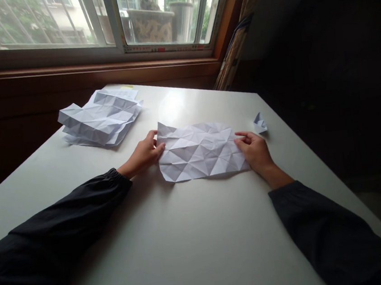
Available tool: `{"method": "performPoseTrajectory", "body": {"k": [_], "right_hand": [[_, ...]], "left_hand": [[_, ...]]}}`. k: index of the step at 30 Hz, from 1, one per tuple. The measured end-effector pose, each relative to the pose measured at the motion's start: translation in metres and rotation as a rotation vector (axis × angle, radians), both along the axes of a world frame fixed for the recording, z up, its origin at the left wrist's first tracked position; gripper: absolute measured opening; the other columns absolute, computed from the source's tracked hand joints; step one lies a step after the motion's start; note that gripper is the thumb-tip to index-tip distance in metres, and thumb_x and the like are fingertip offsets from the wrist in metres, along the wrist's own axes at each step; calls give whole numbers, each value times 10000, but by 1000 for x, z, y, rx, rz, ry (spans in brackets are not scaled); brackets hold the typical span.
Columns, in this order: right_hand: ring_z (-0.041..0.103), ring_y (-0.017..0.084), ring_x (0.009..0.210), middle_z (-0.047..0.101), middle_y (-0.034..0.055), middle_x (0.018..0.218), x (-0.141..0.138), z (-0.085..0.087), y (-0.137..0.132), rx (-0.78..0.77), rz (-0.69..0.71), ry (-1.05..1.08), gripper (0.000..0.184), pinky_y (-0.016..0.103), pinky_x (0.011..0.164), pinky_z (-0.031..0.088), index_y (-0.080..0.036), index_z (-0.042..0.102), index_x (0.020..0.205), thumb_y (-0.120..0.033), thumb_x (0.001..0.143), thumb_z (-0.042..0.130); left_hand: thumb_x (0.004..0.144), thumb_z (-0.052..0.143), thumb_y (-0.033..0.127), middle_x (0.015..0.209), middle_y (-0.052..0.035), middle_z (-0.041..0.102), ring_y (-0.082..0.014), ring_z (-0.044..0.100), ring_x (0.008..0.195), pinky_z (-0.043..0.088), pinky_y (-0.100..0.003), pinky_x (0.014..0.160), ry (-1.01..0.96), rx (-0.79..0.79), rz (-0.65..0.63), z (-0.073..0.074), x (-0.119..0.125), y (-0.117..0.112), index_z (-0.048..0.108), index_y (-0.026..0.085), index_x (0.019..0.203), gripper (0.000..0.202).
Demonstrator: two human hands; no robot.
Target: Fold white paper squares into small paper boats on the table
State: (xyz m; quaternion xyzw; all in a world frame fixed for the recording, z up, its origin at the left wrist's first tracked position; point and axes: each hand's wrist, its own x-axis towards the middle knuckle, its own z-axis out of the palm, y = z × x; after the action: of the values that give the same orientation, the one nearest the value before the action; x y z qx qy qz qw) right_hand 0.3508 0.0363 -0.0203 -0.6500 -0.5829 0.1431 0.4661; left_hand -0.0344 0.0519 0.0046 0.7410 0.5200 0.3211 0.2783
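A creased sheet of white paper (200,153) is spread between my two hands, covered in a grid of triangular folds. Its upper left corner sticks up and its surface is uneven. My left hand (145,152) pinches the left edge, thumb on top and fingers behind. At the right edge, my right hand (255,151) grips the paper between thumb and fingers. A small folded paper piece (259,123) lies on the table just beyond my right hand.
Several creased paper sheets (102,117) are stacked at the far left of the white table (187,242). Behind the table are a window (164,18) with potted plants outside and a tied curtain (235,47). The table's right edge borders a dark area.
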Motion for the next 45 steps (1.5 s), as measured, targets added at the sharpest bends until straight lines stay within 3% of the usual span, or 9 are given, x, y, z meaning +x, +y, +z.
{"method": "performPoseTrajectory", "body": {"k": [6,10,15,21,26,29,35,40,45], "right_hand": [[710,231,801,758,55,854,-8,-1,-3,35,-9,-162,370,358,822,550,-188,744,1137,-368,821,676],[704,231,797,758,57,848,-9,-1,-3,50,-20,-172,352,364,823,551,-194,749,1124,-377,843,641],[667,176,645,773,75,948,-10,-2,-3,12,-24,60,386,297,609,557,-205,700,1166,-446,884,590],[636,127,567,759,84,991,-11,-7,0,-15,9,235,401,254,522,562,-204,679,1151,-488,879,606],[636,120,566,764,83,969,-10,-7,0,-17,46,185,350,249,538,561,-196,701,1108,-445,880,611],[638,122,572,767,75,961,-10,-6,0,-15,46,157,328,253,549,560,-198,706,1110,-406,874,614],[647,129,575,772,77,966,-9,-6,0,-24,60,118,315,265,564,556,-195,714,1104,-385,875,611],[646,130,576,776,69,960,-8,-8,1,-12,58,78,308,269,575,550,-203,717,1106,-376,873,614],[646,134,575,777,71,955,-9,-8,1,-15,43,70,319,278,584,556,-199,723,1111,-376,871,611]], "left_hand": [[854,672,445,788,-12,651,-192,618,650,464,-284,655,168,93,-19,0,-6,-1,283,184,1578,862],[827,703,413,1029,-53,660,-132,617,648,473,-244,589,-50,-103,-223,5,-7,-3,477,283,1498,720],[789,729,332,1091,-104,689,-180,661,799,545,-293,675,-352,-416,-291,21,-10,-6,639,194,1344,579],[769,766,283,1160,-79,695,-148,632,853,525,-251,715,-493,-340,-109,59,-42,3,702,226,1291,528],[758,773,258,1075,-44,680,-104,596,777,520,-239,707,-696,-57,206,75,-101,27,667,256,1315,567],[787,751,193,1124,-29,654,-89,583,832,525,-261,798,-598,143,369,79,-138,36,630,230,1335,562],[793,780,131,942,42,566,-67,534,770,577,-326,836,-485,243,563,101,-202,51,511,195,1420,685],[818,749,154,928,62,571,-70,485,805,562,-385,1003,-16,441,785,150,-254,75,485,88,1423,664],[919,556,75,1364,9,607,-115,511,1192,341,-424,1211,549,742,647,204,-259,79,528,35,1381,465]]}}
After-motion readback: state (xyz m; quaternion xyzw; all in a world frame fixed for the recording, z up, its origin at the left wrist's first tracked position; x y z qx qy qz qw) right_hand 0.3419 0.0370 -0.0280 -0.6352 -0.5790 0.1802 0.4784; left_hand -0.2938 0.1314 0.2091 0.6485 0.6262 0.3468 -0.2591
